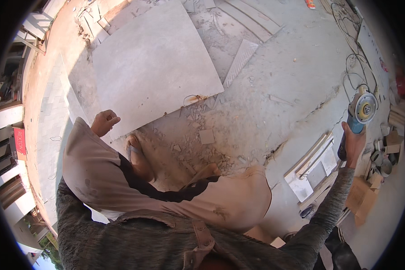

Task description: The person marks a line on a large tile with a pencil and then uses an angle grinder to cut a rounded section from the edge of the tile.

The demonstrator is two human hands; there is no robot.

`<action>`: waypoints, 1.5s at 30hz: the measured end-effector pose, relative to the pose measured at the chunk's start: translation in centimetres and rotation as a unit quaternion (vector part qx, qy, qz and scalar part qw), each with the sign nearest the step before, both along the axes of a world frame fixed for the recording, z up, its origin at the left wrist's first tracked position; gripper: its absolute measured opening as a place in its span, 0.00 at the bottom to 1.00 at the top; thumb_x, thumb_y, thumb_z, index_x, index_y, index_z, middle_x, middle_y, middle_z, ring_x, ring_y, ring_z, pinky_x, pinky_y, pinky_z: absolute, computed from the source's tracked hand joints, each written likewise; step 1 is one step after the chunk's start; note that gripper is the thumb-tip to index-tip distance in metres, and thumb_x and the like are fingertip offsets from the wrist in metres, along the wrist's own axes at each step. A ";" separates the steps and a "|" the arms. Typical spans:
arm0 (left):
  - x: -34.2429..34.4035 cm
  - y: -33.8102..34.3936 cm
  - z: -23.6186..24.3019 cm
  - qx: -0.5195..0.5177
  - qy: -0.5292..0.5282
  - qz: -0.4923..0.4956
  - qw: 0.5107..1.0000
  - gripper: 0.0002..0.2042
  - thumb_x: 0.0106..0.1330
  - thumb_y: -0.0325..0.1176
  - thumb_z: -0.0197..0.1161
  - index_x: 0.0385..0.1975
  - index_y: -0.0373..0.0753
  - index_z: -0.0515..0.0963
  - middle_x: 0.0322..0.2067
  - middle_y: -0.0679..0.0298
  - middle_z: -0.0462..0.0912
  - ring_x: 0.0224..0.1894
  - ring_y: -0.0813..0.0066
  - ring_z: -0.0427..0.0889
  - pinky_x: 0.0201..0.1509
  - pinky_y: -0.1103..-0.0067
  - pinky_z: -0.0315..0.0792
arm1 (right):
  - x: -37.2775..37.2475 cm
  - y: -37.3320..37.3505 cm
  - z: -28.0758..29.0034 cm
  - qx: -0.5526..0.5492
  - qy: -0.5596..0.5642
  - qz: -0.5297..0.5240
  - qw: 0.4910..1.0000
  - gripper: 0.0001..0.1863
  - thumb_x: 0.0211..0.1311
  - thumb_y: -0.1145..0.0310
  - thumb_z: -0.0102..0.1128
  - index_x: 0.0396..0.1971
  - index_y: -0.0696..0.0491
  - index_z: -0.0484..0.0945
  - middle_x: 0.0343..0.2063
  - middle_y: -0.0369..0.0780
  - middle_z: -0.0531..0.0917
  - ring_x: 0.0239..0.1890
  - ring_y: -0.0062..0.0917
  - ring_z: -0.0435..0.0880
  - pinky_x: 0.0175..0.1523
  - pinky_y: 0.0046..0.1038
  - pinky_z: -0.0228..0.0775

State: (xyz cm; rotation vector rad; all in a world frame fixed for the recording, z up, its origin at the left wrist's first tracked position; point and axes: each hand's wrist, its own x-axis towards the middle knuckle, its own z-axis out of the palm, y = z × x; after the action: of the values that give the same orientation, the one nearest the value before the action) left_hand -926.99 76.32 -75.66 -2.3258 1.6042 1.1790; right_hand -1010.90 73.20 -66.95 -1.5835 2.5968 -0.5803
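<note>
The main danger appears to be the grinder (356,123), held out at the person's right in the right hand (355,145), whose fingers are wrapped around its body. Its disc (365,108) faces upward near looped cords (359,57); were it running, a careless swing might nick one, or a snagged cord might jerk the tool. Whether it spins cannot be told. The left hand (105,123) is near the large tile (159,63), its fingers curled inward; whether they pinch anything small cannot be told. The tile lies on the floor ahead, well apart from the grinder. One foot (138,157) is near its edge, so a slipping tile or flying chips could hurt it.

Counted: one grinder, one disc, one large tile, one small square piece (207,136), one ribbed wedge (241,61); the rubble (194,118) and tangled cords defy counting.
</note>
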 end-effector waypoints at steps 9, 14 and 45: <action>-16.3 -3.6 -3.7 0.085 0.388 -0.203 0.895 0.22 0.66 0.49 0.71 0.46 0.35 0.81 0.35 0.64 0.82 0.41 0.76 0.81 0.47 0.74 0.76 | 25.9 0.0 2.7 0.072 -0.422 0.115 0.896 0.26 0.53 0.57 0.80 0.43 0.58 0.79 0.34 0.35 0.82 0.33 0.19 0.80 0.42 0.24 0.74; -23.3 -1.2 -3.4 0.060 0.575 -0.232 0.782 0.31 0.66 0.48 0.73 0.59 0.32 0.72 0.49 0.59 0.80 0.51 0.72 0.79 0.55 0.73 0.76 | 37.9 1.9 -1.0 0.110 -0.580 0.065 0.804 0.22 0.57 0.63 0.78 0.45 0.57 0.78 0.35 0.34 0.82 0.34 0.19 0.81 0.41 0.24 0.77; -18.3 1.9 -6.9 0.335 0.631 -0.123 0.688 0.31 0.62 0.38 0.75 0.58 0.33 0.66 0.32 0.62 0.82 0.28 0.76 0.83 0.31 0.78 0.79 | 47.0 7.6 -13.4 -0.010 -0.720 -0.146 0.679 0.23 0.66 0.56 0.66 0.47 0.60 0.73 0.38 0.49 0.84 0.39 0.38 0.88 0.46 0.38 0.86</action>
State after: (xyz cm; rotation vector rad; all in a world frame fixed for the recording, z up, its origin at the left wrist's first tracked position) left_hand -945.29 78.25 -82.58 -0.6336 1.1017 2.8758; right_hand -963.92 80.83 -80.32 -0.2100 1.4583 -1.1820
